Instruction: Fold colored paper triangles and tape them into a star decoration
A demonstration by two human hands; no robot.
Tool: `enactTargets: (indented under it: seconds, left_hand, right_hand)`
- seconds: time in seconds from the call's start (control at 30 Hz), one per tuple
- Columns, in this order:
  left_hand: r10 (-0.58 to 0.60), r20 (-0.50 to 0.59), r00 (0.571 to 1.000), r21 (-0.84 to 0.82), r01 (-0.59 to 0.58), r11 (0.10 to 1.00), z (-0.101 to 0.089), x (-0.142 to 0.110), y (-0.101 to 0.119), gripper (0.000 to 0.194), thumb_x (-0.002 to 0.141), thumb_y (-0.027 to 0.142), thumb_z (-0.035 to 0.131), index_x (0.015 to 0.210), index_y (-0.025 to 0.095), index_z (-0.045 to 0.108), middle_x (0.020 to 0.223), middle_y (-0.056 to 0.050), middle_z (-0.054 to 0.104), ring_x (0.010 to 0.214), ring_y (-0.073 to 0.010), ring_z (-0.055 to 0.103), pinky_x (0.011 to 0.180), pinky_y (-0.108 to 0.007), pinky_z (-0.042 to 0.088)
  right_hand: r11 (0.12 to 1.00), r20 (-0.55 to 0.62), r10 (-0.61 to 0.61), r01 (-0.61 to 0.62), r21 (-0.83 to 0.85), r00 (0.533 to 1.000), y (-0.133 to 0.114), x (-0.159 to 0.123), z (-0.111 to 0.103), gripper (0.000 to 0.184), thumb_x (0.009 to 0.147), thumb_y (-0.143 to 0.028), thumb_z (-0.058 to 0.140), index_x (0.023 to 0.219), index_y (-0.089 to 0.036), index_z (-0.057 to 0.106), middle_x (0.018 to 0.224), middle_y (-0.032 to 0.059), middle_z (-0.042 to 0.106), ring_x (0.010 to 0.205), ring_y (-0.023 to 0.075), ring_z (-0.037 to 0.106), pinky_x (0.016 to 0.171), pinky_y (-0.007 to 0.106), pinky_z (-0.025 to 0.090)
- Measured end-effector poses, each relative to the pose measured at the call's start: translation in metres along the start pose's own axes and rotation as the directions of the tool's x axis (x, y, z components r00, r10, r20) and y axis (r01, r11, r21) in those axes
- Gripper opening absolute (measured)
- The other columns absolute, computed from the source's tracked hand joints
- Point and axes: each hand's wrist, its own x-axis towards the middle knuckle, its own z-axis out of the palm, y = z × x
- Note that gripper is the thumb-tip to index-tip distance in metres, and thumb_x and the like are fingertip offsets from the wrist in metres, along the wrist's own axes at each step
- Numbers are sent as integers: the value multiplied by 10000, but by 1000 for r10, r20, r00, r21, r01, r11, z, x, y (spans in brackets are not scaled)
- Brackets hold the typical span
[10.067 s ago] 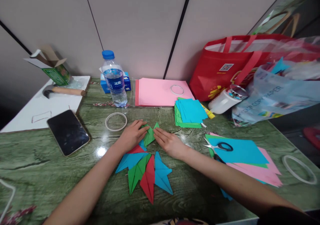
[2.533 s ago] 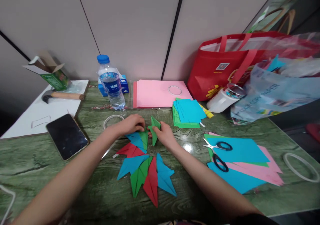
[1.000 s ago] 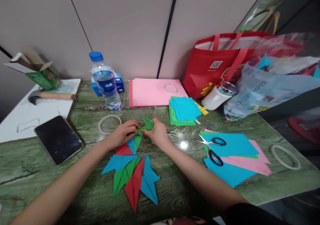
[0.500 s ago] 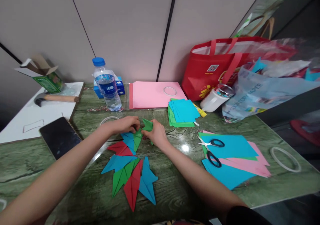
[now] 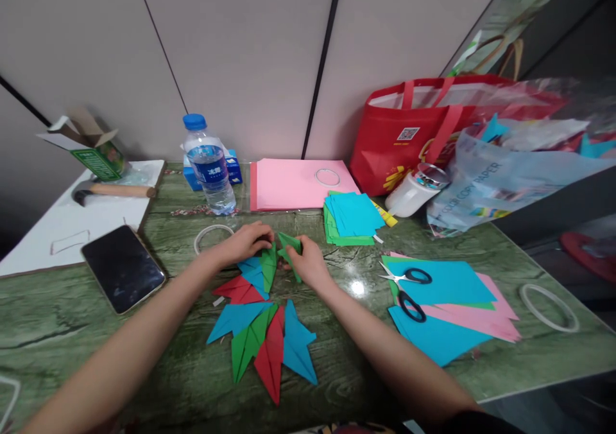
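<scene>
My left hand is closed, its fingertips pinching the top of a green folded paper piece. This piece lies against a blue folded piece and a red one. In my right hand, a separate green folded paper piece is gripped between thumb and fingers, close beside the first. Below them on the table, another blue piece, a green one, a red one and a blue one form a curved fan. The fingers partly hide both held pieces.
Scissors rest on coloured sheets at right. Cut blue and green squares lie behind my right hand. A water bottle, phone, hammer, pink paper and red bag surround the work.
The right hand's green piece has turned more upright and moved slightly apart from the left hand's piece. The fan of folded pieces sits a little farther right in view.
</scene>
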Motion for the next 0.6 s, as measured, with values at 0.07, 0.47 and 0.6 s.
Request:
enactTargets:
  seconds: [0.07,0.47,0.6]
  left_hand:
    - [-12,-47,999,-52,9,999,7,-1,3,75,821,185,509,870,174,564,828,-13,601,769,-143,548,703,-247,432]
    - [-61,-114,992,-180,40,983,20,-11,3,97,778,204,591,860,163,625,903,-49,627,841,-168,559,737,-284,451]
    - [-32,-125,992,-201,7,980,22,-12,0,128,779,201,612,899,174,648,967,-58,642,926,-185,565,779,-307,453]
  right_hand:
    - [988,-63,-81,72,-133,995,2,-2,-5,200,749,-244,592,934,-182,543,695,-4,609,603,161,594,558,256,441]
    - [993,-109,-96,102,53,989,22,-14,-3,194,743,-344,586,824,-169,562,729,37,646,634,165,606,581,265,477]
    - [975,-68,-6,21,223,998,22,-24,0,195,750,-319,521,845,-167,598,715,35,667,596,172,627,525,278,518]
